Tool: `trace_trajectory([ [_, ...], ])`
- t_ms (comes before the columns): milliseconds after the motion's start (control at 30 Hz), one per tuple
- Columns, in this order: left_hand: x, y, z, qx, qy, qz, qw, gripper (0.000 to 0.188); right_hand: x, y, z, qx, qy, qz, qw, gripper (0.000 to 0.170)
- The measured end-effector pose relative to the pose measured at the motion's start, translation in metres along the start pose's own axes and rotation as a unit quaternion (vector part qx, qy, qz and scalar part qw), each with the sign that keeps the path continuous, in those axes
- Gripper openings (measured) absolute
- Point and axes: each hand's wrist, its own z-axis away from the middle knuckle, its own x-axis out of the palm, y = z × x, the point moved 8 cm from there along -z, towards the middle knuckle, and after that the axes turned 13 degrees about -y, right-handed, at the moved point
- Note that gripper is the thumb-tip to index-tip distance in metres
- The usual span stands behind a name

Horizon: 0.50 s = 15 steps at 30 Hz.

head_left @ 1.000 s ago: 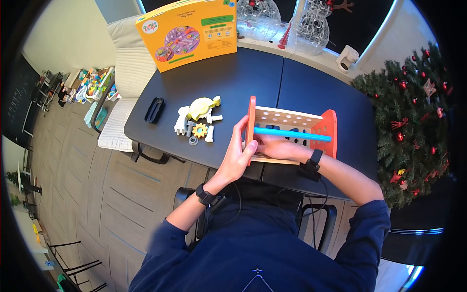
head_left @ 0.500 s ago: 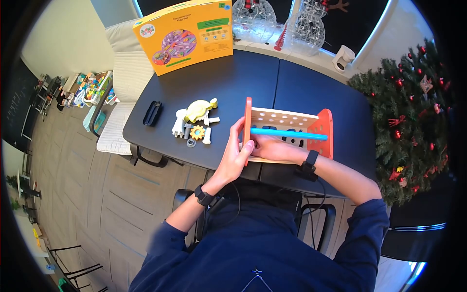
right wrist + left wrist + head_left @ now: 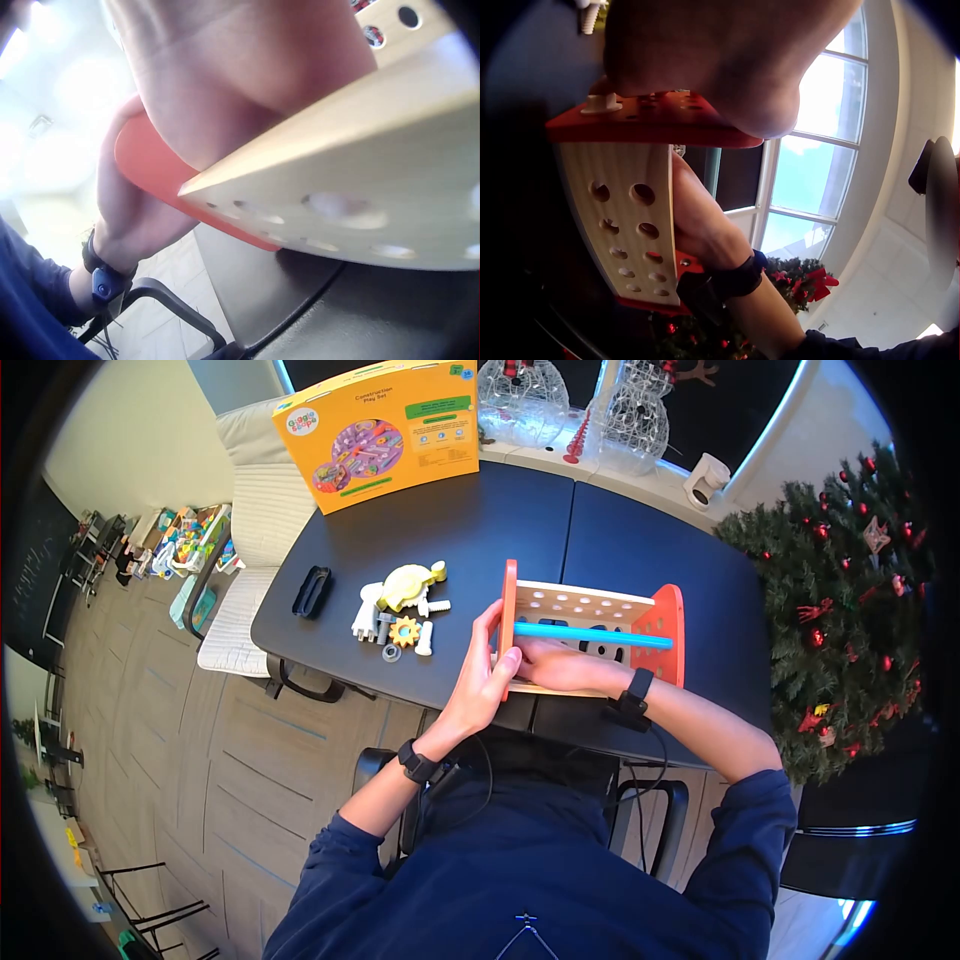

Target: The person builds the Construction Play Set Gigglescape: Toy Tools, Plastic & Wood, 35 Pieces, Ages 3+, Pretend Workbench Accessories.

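Note:
A toy box with orange-red end panels [image 3: 668, 635], perforated wooden sides [image 3: 622, 225] and a blue bar [image 3: 600, 635] stands on the dark table. My left hand [image 3: 480, 685] holds its left end panel from outside, with the thumb at the near edge. By the left fingers, a white piece [image 3: 601, 105] sticks out of that panel in the left wrist view. My right hand [image 3: 560, 666] reaches inside the box under the bar, against the same panel; its fingertips are hidden. In the right wrist view, the right palm [image 3: 247, 67] lies over the wooden side.
Left of the box lie a yellow piece [image 3: 405, 588], an orange gear [image 3: 404, 631], a white bolt [image 3: 425, 639], a grey ring [image 3: 391, 653] and other loose pieces. Farther left is a black tray [image 3: 313, 592]. A yellow carton [image 3: 385, 435] stands at the back, a decorated tree [image 3: 825, 620] at right.
The head view has shifted slightly, moving the table and box a little to the left in the picture. Both hands keep nearly the same hold and place at the left panel.

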Motion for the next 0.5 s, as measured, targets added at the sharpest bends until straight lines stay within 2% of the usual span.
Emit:
trace_trajectory([
  [167, 0.000, -0.003, 0.001, -0.016, 0.000, 0.003, 1.000, 0.075, -0.003, -0.004, 0.003, -0.007, -0.011, -0.006, 1.000, 0.040],
  [267, 0.002, -0.003, -0.001, -0.022, -0.003, -0.001, 1.000, 0.081, 0.003, 0.001, -0.002, -0.015, -0.012, 0.002, 1.000, 0.040],
  [500, 0.002, -0.001, 0.001, 0.001, 0.006, -0.018, 1.000, 0.080, 0.004, 0.004, -0.006, -0.027, -0.029, -0.015, 0.999, 0.041],
])
